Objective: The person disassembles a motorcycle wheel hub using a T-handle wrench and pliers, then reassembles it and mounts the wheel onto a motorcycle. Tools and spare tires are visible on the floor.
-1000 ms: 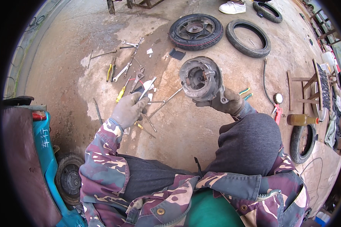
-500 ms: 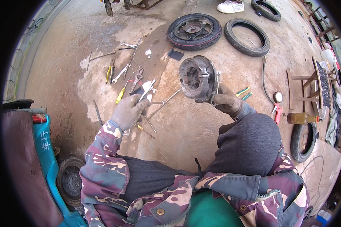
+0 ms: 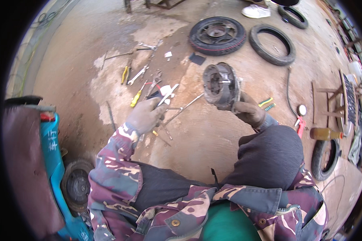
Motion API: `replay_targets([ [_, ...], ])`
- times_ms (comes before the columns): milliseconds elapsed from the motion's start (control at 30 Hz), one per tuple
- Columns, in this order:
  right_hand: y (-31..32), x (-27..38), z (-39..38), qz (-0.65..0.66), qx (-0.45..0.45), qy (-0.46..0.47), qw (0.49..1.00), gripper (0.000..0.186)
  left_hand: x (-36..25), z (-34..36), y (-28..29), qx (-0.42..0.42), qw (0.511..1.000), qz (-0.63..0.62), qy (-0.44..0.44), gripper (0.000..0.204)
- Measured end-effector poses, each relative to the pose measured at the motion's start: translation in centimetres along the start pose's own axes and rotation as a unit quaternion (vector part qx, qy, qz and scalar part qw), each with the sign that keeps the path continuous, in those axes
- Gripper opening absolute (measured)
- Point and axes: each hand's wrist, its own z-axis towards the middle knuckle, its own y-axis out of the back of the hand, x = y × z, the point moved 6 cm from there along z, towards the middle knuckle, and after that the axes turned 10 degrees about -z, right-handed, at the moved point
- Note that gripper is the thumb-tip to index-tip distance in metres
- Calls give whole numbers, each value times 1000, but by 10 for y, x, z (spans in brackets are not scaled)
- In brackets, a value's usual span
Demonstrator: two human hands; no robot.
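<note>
The left hand (image 3: 144,115) had its fingers closed around a slim silver tool (image 3: 169,93), long axis slanting up and rightward, while the grimy round metal part (image 3: 225,89) was off to its right, gripped low by the nearer right hand's (image 3: 250,111) curled fingers.

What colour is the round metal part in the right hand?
The round metal part is dull dark grey; head view.
</note>
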Motion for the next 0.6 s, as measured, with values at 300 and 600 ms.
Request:
replay_targets([
  [300,-9,-35,4,121,-24,-43,991,63,2,3,3,9,977,105,-187,36],
  [600,11,-70,15,107,-8,-227,968,63,4,-1,6,21,988,86,-126,32],
])
